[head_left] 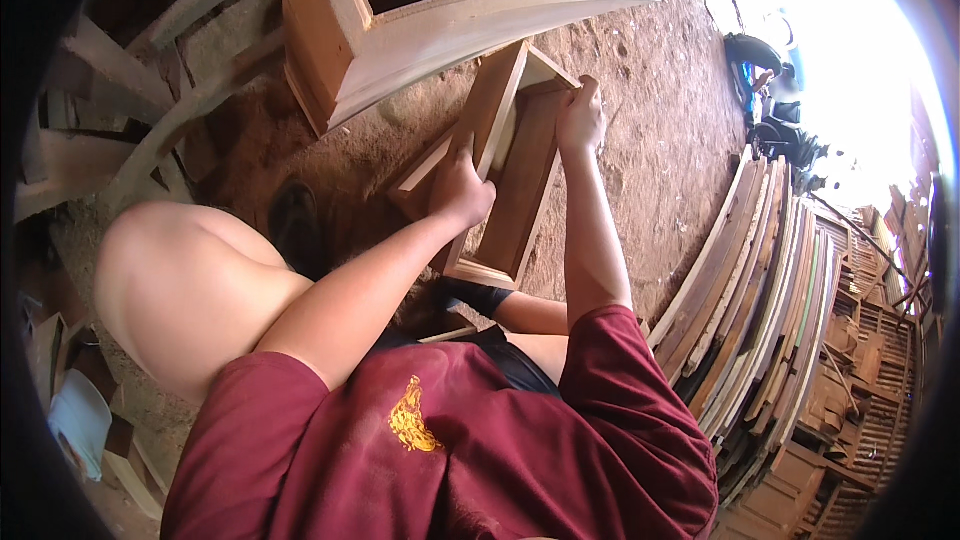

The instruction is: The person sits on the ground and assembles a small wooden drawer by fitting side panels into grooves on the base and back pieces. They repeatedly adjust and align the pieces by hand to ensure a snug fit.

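Note:
An open wooden drawer box (527, 195) is tilted in front of me, its long sides running away from me. My left hand (463, 190) is closed round its left side board, thumb toward the inside. At the far right corner, my right hand (582, 120) grips the rim, with its fingertips partly hidden. Another pale-edged wooden piece (418, 180) shows beside and below the drawer, partly covered by my left hand and arm. Just beyond stands a large wooden cabinet frame (480, 35) with open compartments.
Long boards (745, 290) lie stacked on the right. Curved wooden parts (185, 105) and offcuts crowd the left. Bare earth floor (650, 130) lies between the cabinet and the boards. A person in blue (745, 65) is beside a motorcycle (785, 135) at the far right.

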Motion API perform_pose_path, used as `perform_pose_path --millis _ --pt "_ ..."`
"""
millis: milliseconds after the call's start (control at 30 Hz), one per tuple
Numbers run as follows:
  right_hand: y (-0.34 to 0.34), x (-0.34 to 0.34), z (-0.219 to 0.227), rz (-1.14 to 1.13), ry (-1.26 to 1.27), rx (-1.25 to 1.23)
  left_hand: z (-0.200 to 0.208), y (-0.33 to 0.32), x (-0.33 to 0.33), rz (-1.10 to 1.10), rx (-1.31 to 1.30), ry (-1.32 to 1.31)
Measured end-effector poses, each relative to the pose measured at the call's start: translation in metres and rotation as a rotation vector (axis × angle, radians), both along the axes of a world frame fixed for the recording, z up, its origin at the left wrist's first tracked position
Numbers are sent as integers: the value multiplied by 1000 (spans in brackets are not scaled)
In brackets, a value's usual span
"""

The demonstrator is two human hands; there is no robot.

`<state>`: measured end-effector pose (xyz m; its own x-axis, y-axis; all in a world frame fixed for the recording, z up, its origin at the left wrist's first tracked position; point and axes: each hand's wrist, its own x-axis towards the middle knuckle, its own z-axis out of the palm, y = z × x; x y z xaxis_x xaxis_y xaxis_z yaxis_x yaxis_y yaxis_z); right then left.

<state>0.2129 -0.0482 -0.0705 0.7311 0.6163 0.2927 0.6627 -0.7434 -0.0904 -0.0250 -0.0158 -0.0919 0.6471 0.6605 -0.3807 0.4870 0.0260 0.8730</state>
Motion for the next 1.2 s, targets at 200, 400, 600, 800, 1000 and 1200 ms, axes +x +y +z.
perform_pose_path --millis 200,400,600,800,1000,1200 --pt "-63 -77 -3 121 -3 82 14 10 0 -25 -53 48" --pt "-147 -179 -1 67 76 48 12 6 1 -61 -102 82" --pt "-145 -183 5 87 35 80 -9 4 5 -13 -60 -11" --pt "-130 -172 13 -16 116 37 -1 4 1 -36 -100 17" --pt "-147 -190 11 -44 180 90 -1 3 0 -18 -91 11" --pt "-111 -151 16 -36 141 183 -10 0 5 -25 -71 25"
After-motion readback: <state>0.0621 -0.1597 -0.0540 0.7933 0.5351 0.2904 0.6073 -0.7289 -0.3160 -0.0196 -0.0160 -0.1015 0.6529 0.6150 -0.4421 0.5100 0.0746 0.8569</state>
